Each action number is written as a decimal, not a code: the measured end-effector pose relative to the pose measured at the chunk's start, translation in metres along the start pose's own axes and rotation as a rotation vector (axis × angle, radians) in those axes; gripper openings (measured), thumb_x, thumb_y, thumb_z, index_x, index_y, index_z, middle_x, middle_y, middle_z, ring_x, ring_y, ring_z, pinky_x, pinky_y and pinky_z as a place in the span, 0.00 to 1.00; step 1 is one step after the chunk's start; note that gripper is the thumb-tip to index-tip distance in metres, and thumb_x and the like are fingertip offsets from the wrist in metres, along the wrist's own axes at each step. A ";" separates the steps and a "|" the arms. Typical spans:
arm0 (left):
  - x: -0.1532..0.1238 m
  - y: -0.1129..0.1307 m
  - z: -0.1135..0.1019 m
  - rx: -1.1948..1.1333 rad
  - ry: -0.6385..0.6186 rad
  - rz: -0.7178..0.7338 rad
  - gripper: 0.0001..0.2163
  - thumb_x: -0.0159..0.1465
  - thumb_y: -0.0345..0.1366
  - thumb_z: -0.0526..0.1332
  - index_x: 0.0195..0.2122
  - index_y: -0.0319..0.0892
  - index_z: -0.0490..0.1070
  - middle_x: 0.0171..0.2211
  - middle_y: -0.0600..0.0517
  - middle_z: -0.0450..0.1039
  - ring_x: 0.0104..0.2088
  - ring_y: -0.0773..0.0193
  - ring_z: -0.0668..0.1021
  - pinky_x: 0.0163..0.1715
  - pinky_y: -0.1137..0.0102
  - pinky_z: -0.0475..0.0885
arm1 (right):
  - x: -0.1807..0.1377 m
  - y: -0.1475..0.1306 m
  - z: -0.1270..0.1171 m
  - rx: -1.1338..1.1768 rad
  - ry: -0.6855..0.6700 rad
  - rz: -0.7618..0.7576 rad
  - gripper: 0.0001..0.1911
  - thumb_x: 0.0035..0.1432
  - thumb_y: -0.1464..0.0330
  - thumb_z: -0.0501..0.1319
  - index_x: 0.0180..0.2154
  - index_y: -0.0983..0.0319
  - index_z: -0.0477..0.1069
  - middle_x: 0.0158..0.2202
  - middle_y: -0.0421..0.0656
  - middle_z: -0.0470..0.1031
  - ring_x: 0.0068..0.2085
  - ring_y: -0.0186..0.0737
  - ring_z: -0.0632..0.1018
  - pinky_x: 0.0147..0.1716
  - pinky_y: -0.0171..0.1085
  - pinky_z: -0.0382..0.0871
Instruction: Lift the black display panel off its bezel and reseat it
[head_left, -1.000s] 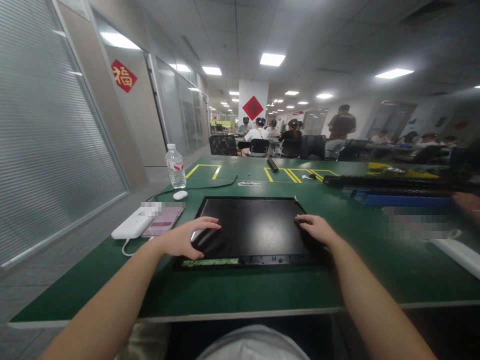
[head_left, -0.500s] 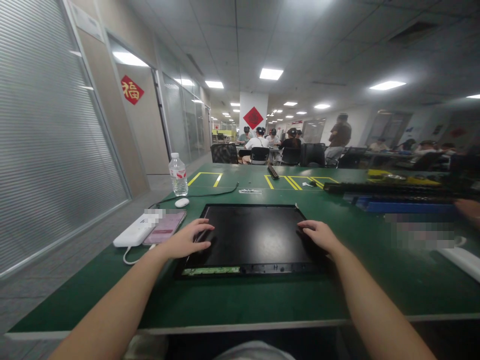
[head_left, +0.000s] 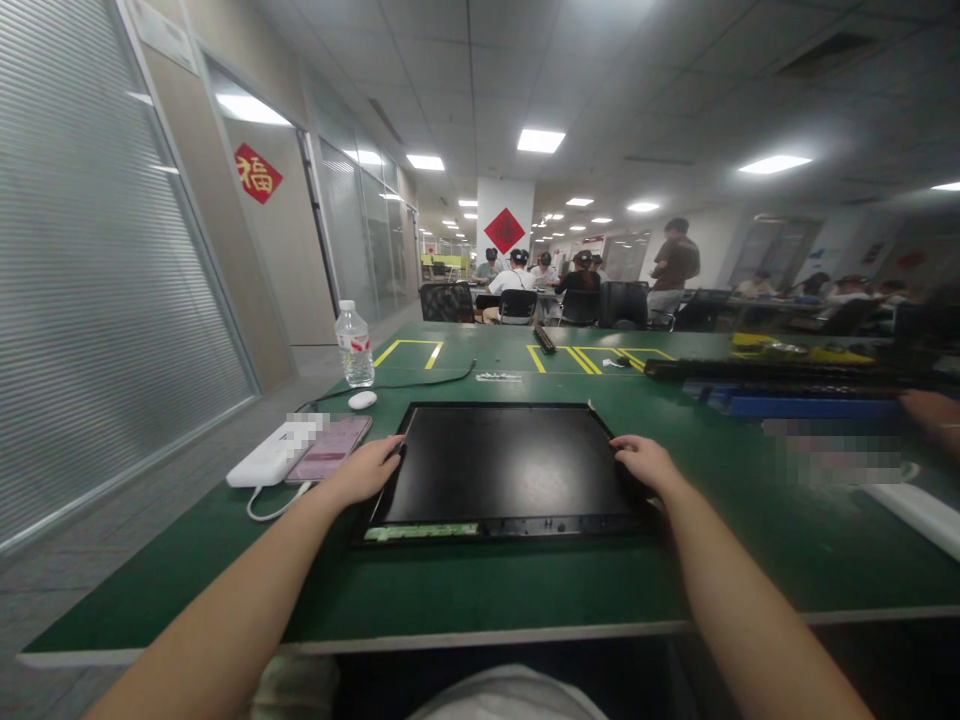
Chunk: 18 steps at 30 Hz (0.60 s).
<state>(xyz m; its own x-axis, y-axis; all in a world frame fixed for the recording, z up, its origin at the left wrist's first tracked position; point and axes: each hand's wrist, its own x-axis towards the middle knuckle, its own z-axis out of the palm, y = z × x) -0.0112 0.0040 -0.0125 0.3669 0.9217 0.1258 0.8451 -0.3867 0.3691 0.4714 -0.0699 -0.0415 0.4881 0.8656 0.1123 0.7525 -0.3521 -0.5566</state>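
A black LCD screen panel (head_left: 510, 465) lies face up on the green table in front of me, inside a dark frame. Along its near edge runs a strip of green circuit board (head_left: 421, 532). My left hand (head_left: 369, 468) is closed on the left edge of the panel, fingertips on the rim. On the opposite side, my right hand (head_left: 645, 464) grips the right edge, its thumb and lower fingers partly hidden.
To the left lie a white power bank (head_left: 262, 460), a phone (head_left: 330, 448) and a white oval case (head_left: 363, 400). A water bottle (head_left: 355, 345) stands behind them. Black strips (head_left: 750, 375) and a blue bar (head_left: 810, 406) lie at right, near another person's hand (head_left: 930, 410).
Both hands have moved outward from the screen's face to its side edges, and the fingers have closed there. The panel stays in about the same place.
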 end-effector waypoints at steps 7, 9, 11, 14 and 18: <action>0.001 -0.005 0.001 -0.064 0.035 -0.075 0.24 0.61 0.34 0.53 0.58 0.43 0.74 0.57 0.47 0.77 0.57 0.52 0.77 0.58 0.62 0.69 | -0.001 -0.002 0.000 -0.037 -0.008 -0.013 0.18 0.52 0.71 0.61 0.45 0.57 0.82 0.37 0.43 0.81 0.37 0.41 0.79 0.36 0.35 0.68; 0.001 -0.005 0.000 -0.140 0.070 -0.078 0.23 0.59 0.34 0.55 0.55 0.45 0.76 0.55 0.48 0.78 0.56 0.51 0.78 0.57 0.61 0.70 | -0.001 -0.001 0.001 -0.055 0.002 -0.027 0.19 0.52 0.70 0.61 0.46 0.58 0.82 0.37 0.44 0.81 0.37 0.42 0.79 0.36 0.35 0.68; 0.000 -0.003 -0.002 -0.249 0.106 -0.098 0.21 0.58 0.33 0.57 0.52 0.44 0.78 0.54 0.46 0.79 0.55 0.49 0.78 0.57 0.58 0.70 | -0.001 -0.001 0.001 -0.063 0.009 -0.032 0.20 0.52 0.69 0.60 0.46 0.58 0.81 0.37 0.44 0.81 0.38 0.42 0.79 0.35 0.35 0.68; -0.003 0.007 -0.007 -0.508 0.147 -0.170 0.21 0.57 0.32 0.59 0.52 0.43 0.78 0.51 0.46 0.81 0.54 0.48 0.79 0.54 0.56 0.73 | 0.000 0.000 0.002 -0.071 0.020 -0.036 0.19 0.52 0.70 0.61 0.46 0.57 0.81 0.38 0.44 0.81 0.39 0.42 0.79 0.35 0.34 0.68; -0.007 0.027 -0.012 -0.914 0.148 -0.318 0.22 0.59 0.26 0.58 0.54 0.44 0.75 0.56 0.46 0.77 0.47 0.56 0.82 0.41 0.67 0.79 | 0.000 0.000 0.002 -0.075 0.034 -0.035 0.18 0.52 0.70 0.61 0.45 0.57 0.81 0.38 0.44 0.81 0.40 0.42 0.80 0.36 0.34 0.69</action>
<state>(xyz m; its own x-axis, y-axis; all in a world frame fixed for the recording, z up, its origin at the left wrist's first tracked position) 0.0038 -0.0125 0.0079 0.0685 0.9976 -0.0118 0.2466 -0.0055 0.9691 0.4703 -0.0689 -0.0435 0.4748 0.8656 0.1589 0.7996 -0.3488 -0.4889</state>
